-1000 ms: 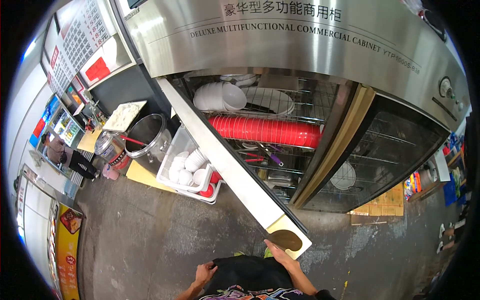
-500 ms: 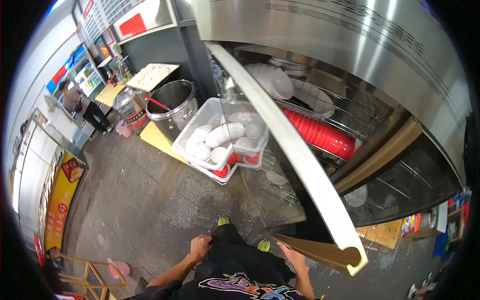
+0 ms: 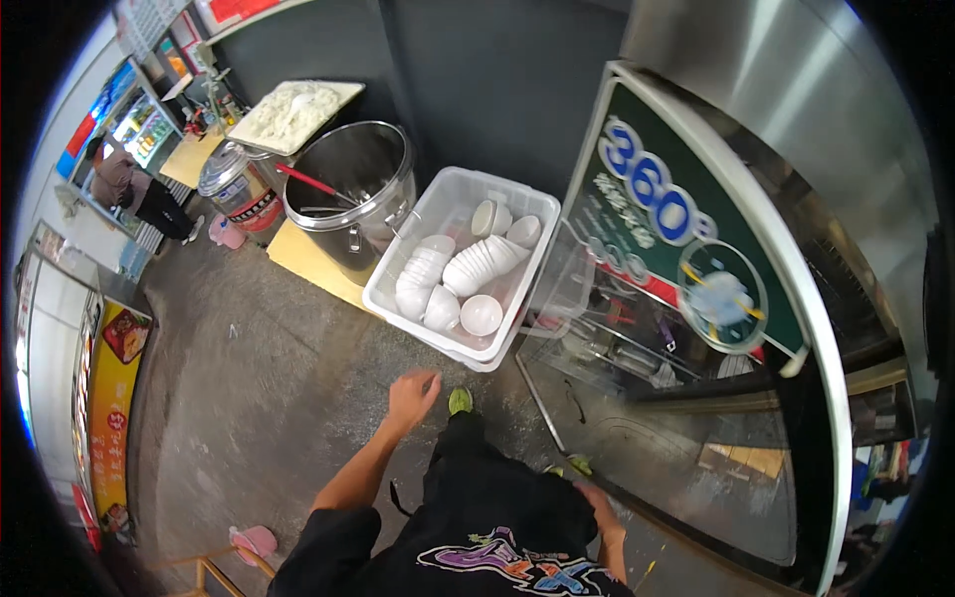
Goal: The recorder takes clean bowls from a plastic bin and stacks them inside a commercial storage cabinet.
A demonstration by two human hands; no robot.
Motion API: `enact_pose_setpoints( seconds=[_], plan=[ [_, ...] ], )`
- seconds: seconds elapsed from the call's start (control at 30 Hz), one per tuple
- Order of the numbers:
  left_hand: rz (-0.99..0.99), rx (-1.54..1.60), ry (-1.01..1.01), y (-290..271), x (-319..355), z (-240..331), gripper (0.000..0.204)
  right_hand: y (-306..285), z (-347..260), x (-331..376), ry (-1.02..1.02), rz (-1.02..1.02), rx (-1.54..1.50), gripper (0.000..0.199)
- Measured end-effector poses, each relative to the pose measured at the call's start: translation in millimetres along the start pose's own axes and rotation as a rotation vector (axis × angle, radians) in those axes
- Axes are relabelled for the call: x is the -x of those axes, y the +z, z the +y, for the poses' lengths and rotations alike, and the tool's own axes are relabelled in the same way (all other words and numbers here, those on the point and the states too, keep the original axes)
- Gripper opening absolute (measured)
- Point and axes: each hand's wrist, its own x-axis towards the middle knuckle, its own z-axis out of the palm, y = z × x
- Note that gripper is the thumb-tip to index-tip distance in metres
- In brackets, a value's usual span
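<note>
Left hand (image 3: 411, 395) hangs free over the floor, fingers loosely spread, holding nothing. Right hand (image 3: 600, 504) low by the cabinet door (image 3: 696, 328); fingers' state unclear. Nearest: clear tub (image 3: 393, 298) of stacked white bowls (image 3: 468, 269) on the floor beside a steel pot (image 3: 348, 199). Likely heavy, breakable; lift by both rim ends.

the right hand (image 3: 597, 497) is mostly hidden behind the body; its grip cannot be told.
</note>
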Motion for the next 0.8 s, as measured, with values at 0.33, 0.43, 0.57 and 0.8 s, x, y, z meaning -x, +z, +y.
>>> enact_pose_setpoints(
  seconds=[0.33,0.43,0.57,0.8],
  plan=[
    [0.050,0.389,-0.288,59,-157,-83,0.041,85,-232,-183,0.073,-0.064,0.284,0.035],
    [-0.025,0.302,-0.320,70,-162,-96,0.045,101,-254,-220,-0.037,-0.129,0.369,0.037],
    [-0.096,0.197,-0.388,78,-163,-116,0.048,122,-250,-277,-0.221,-0.232,0.429,0.037],
    [-0.062,0.155,-0.407,88,-178,-138,0.046,146,-225,-378,-0.201,-0.221,0.413,0.035]
  ],
)
